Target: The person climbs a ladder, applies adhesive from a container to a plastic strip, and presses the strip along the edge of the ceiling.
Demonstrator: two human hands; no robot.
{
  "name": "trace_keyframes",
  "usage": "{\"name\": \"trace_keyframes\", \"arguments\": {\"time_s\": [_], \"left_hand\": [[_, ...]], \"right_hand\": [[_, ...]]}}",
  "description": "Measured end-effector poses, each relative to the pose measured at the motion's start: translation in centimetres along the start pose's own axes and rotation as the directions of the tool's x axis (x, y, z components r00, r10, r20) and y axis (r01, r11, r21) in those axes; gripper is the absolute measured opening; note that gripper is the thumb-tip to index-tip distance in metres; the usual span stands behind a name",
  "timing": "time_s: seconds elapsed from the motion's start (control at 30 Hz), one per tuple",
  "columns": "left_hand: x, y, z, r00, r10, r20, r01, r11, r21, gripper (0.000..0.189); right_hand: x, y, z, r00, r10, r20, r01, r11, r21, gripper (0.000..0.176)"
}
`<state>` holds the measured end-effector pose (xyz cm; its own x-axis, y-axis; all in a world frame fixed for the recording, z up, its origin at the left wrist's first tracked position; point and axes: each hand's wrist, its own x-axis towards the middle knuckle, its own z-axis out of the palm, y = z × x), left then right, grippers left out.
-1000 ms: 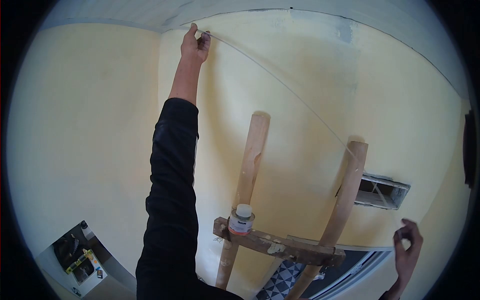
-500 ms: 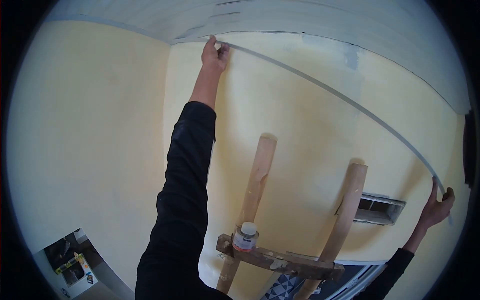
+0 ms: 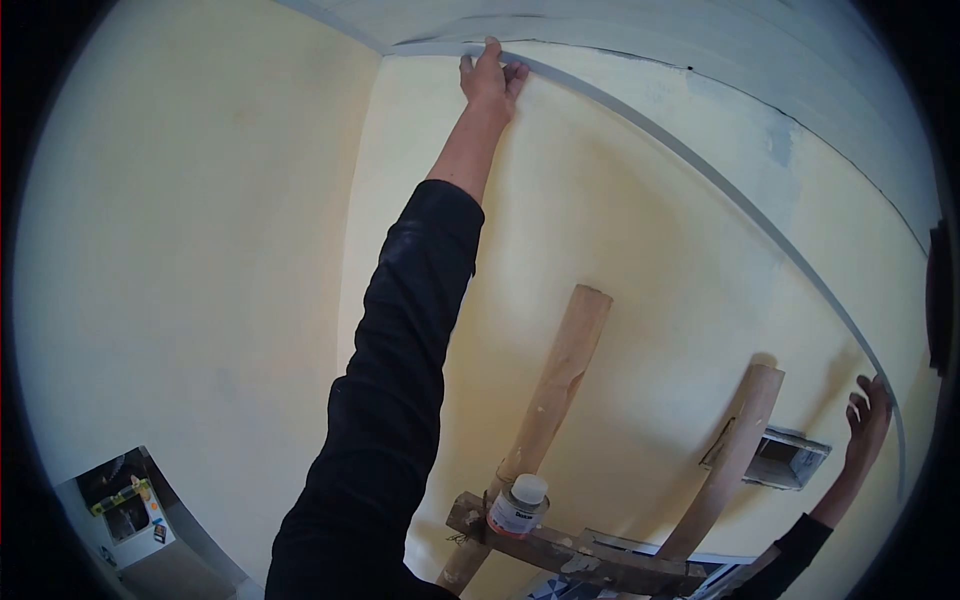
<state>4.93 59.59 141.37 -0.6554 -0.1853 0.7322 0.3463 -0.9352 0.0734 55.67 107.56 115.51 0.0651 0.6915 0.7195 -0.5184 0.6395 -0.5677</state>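
A long, thin grey trim strip point(image 3: 690, 150) bows along the top of the wall, just below the ceiling. Near the far left corner my left hand point(image 3: 490, 85) grips the strip, thumb uppermost against it and fingers below. Low on the right side, my right hand point(image 3: 870, 425) touches the strip's outer stretch, its fingers spread and slightly curled. The strip's right end hangs past that hand. A small can point(image 3: 518, 508) with a white cap and printed label stands on the wooden crosspiece point(image 3: 600, 562) below my arms.
Two wooden ladder poles point(image 3: 560, 380) point(image 3: 725, 460) lean toward the cream wall point(image 3: 640, 300). Behind the right pole is a rectangular wall opening point(image 3: 790, 460). The ceiling point(image 3: 640, 30) is close overhead. A counter with a sink point(image 3: 130, 515) lies far below at left.
My view has shifted, with the ladder and can appearing farther right. My left hand's thumb and fingers sit differently on the strip. My right hand has opened from its pinch.
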Motion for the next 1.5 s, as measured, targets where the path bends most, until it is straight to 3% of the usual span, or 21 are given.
{"name": "trace_keyframes", "arguments": {"time_s": [0.03, 0.1, 0.17, 0.2, 0.23, 0.27, 0.3, 0.33, 0.37, 0.43, 0.47, 0.5, 0.67, 0.9, 0.97, 1.07, 1.2, 1.27, 1.4, 1.47, 1.5], "left_hand": [[-0.2, 0.1, 0.1, 1.000, 0.007, 0.012, -0.007, 1.000, 0.002, 0.055], [0.0, -0.2, -0.4, 1.000, 0.016, 0.021, -0.016, 1.000, -0.001, 0.057], [0.5, -0.3, -0.7, 0.999, 0.023, 0.038, -0.023, 1.000, 0.003, 0.060], [0.8, -0.2, -0.9, 0.999, 0.024, 0.034, -0.024, 1.000, -0.004, 0.060], [1.0, 0.0, -1.0, 0.997, 0.006, 0.079, -0.006, 1.000, -0.012, 0.078], [1.1, 0.0, -1.1, 0.992, -0.014, 0.126, 0.017, 1.000, -0.016, 0.097], [1.1, -0.1, -1.1, 0.992, -0.021, 0.127, 0.024, 1.000, -0.020, 0.097], [0.9, -0.1, -1.0, 0.993, -0.015, 0.119, 0.016, 1.000, -0.011, 0.098], [0.7, -0.1, -0.9, 0.994, -0.004, 0.111, 0.005, 1.000, -0.004, 0.100], [0.4, 0.0, -0.8, 0.995, 0.002, 0.101, -0.004, 1.000, 0.011, 0.100], [0.5, 0.0, -0.8, 0.996, 0.009, 0.091, -0.012, 0.999, 0.033, 0.101], [0.7, 0.2, -0.8, 0.996, 0.012, 0.091, -0.015, 0.999, 0.029, 0.101], [3.3, 0.9, -2.3, 0.993, 0.070, 0.090, -0.080, 0.992, 0.101, 0.099], [6.2, 2.3, -4.0, 0.990, 0.109, 0.087, -0.121, 0.981, 0.153, 0.098], [6.7, 2.5, -4.2, 0.988, 0.117, 0.100, -0.133, 0.976, 0.170, 0.100], [7.0, 2.7, -4.3, 0.987, 0.117, 0.113, -0.135, 0.977, 0.164, 0.102], [7.4, 2.6, -4.6, 0.975, 0.162, 0.153, -0.183, 0.973, 0.138, 0.104], [6.0, 3.3, -4.1, 0.987, 0.134, 0.090, -0.152, 0.962, 0.226, 0.092], [4.4, 3.6, -3.5, 0.995, 0.096, -0.040, -0.079, 0.948, 0.309, 0.076], [5.4, 3.4, -3.9, 0.992, 0.113, 0.054, -0.124, 0.951, 0.285, 0.102], [5.8, 3.2, -4.1, 0.992, 0.113, 0.054, -0.123, 0.951, 0.284, 0.102]], "right_hand": [[-0.8, -0.7, -0.4, 0.989, 0.047, 0.139, -0.035, 0.995, -0.090, 0.045], [-1.4, -1.3, -1.8, 0.974, 0.088, 0.210, -0.058, 0.988, -0.142, 0.055], [-1.8, -1.6, -3.7, 0.802, 0.094, 0.590, -0.131, 0.991, 0.019, 0.066], [-2.3, -1.5, -4.0, 0.794, 0.053, 0.605, -0.153, 0.982, 0.114, 0.066], [-2.6, -1.6, -3.5, 0.794, 0.052, 0.605, -0.147, 0.983, 0.109, 0.066], [-2.9, -1.3, -2.9, 0.875, 0.071, 0.480, -0.223, 0.937, 0.268, 0.061], [-3.0, -1.2, -2.8, 0.932, 0.116, 0.344, -0.266, 0.863, 0.429, 0.057], [-2.8, -2.2, -3.2, 0.712, -0.060, 0.700, -0.351, 0.833, 0.428, 0.054], [-2.6, -2.1, -3.3, 0.713, -0.060, 0.698, -0.346, 0.836, 0.425, 0.054], [-1.3, -0.7, -2.8, 0.850, -0.010, 0.526, -0.416, 0.600, 0.683, 0.052], [-0.4, -0.2, -2.7, 0.767, -0.117, 0.630, -0.497, 0.511, 0.701, 0.047], [0.1, 0.3, -2.7, 0.766, -0.122, 0.631, -0.495, 0.513, 0.701, 0.047], [1.4, 1.4, -1.6, 0.863, -0.010, 0.505, -0.469, 0.353, 0.809, 0.037], [2.7, 0.7, 0.4, 0.840, -0.081, 0.537, -0.476, 0.366, 0.800, 0.039], [2.8, -0.1, 1.7, 0.922, -0.045, 0.386, -0.313, 0.504, 0.805, 0.041], [4.0, 0.1, 2.4, 0.960, -0.007, 0.278, -0.233, 0.525, 0.818, 0.040], [6.1, 0.8, 2.3, 0.948, -0.022, 0.317, -0.261, 0.516, 0.816, 0.039], [5.3, -0.1, 3.3, 0.973, 0.005, 0.233, -0.187, 0.613, 0.768, 0.036], [6.5, 1.2, 2.8, 0.965, -0.002, 0.264, -0.213, 0.586, 0.782, 0.035], [5.9, 0.9, 3.3, 0.968, 0.000, 0.252, -0.199, 0.617, 0.762, 0.035], [6.5, 1.3, 2.9, 0.968, -0.001, 0.252, -0.198, 0.618, 0.761, 0.035]]}}
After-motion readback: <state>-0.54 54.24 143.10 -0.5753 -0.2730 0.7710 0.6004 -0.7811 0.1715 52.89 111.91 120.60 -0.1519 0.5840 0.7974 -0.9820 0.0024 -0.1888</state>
